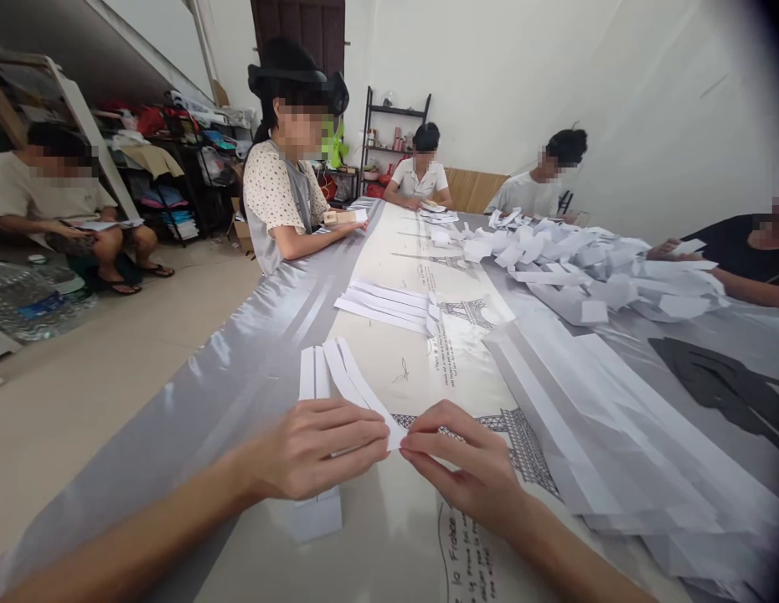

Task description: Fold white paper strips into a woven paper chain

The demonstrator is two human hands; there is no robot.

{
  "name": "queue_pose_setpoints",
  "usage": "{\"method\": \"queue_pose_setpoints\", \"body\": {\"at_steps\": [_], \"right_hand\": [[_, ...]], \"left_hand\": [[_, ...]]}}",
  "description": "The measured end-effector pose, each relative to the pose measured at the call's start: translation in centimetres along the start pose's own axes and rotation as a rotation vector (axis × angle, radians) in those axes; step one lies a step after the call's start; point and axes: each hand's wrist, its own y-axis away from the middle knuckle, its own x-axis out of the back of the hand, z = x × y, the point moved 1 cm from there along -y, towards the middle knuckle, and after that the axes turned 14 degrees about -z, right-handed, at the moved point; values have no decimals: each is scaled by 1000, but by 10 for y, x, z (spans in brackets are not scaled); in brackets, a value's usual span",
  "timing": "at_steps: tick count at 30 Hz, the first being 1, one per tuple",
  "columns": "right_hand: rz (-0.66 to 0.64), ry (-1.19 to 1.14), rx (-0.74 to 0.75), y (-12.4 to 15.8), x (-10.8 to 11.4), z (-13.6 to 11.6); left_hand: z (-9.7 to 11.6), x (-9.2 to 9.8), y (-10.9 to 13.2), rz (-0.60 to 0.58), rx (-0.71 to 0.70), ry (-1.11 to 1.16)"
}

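My left hand [320,448] lies on a folded white paper strip [352,377] on the table, fingers pressed together over its near end. My right hand [465,469] meets it from the right and pinches the same strip at its tip. Part of the strip is hidden under my left hand. A second folded strip [314,373] lies just left of it, and a small white paper piece [314,515] sticks out below my left wrist.
A long table [239,368] carries a grey satin cloth and a cream Eiffel Tower print. A stack of large white sheets [603,419] lies right of my hands, more folded strips [389,303] ahead, and a heap of folded papers [584,268] farther right. Several people sit around.
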Motion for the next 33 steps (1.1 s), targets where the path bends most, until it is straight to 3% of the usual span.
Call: {"method": "queue_pose_setpoints", "body": {"at_steps": [6,15,24,30,33], "right_hand": [[24,76,42,0,-4,-7],[-50,143,51,4,7,5],[-78,117,55,7,3,9],[-86,131,15,8,5,11],[-52,-17,-100,7,3,9]], "left_hand": [[5,1,-5,4,-32,-24],[8,11,-14,17,-64,-168],[5,5,-8,17,-85,-164],[13,-2,-8,-8,-135,-238],[16,-4,-8,-20,-145,-242]]}}
